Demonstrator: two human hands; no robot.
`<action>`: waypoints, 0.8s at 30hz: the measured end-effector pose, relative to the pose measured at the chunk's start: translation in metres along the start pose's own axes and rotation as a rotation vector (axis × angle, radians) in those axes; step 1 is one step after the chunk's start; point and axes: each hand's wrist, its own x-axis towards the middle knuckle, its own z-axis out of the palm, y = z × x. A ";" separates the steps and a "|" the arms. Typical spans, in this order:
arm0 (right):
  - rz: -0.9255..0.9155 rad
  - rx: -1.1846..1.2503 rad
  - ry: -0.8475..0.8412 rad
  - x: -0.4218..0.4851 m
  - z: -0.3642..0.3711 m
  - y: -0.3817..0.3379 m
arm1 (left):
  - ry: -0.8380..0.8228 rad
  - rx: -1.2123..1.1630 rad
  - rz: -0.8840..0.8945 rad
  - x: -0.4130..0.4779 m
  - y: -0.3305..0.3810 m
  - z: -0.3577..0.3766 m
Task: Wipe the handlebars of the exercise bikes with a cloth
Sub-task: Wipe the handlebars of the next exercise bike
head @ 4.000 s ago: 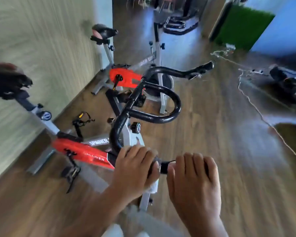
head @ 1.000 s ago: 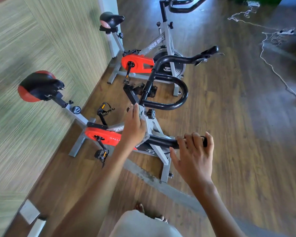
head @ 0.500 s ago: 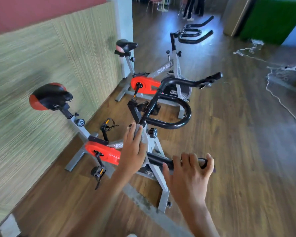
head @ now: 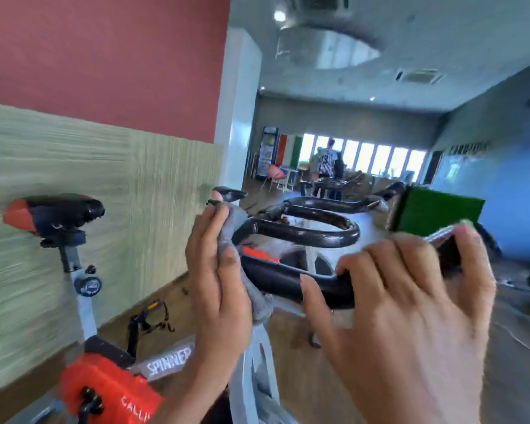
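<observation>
The near bike's black handlebars [head: 306, 237] fill the middle of the head view, close to the camera. My left hand [head: 218, 270] presses a grey cloth [head: 236, 240] against the bars where they curve in at the left. My right hand [head: 407, 301] wraps its fingers over the near bar's right grip, thumb underneath. The bike's red-and-black seat [head: 52, 214] and red flywheel cover [head: 104, 390] lie at the left and below.
A green-and-red wall [head: 104, 148] runs close along the left. Behind the bars stands a second bike's seat [head: 230, 194], a green panel [head: 438, 212] at the right, and a person [head: 326, 162] far back by the windows.
The view has tilted up from the floor to the room and come much closer to the bars. My left hand with the cloth has risen along the bars; my right hand keeps its grip.
</observation>
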 end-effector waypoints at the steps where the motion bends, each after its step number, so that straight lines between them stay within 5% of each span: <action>1: 0.000 -0.004 0.043 -0.002 0.004 0.000 | 0.034 -0.029 0.038 -0.001 -0.005 0.003; 9: 0.022 0.041 0.376 -0.021 0.036 -0.010 | 0.186 -0.211 0.175 -0.020 -0.014 0.026; 24: -0.014 0.042 0.314 -0.015 0.027 0.022 | 0.415 -0.089 0.344 -0.029 -0.008 0.067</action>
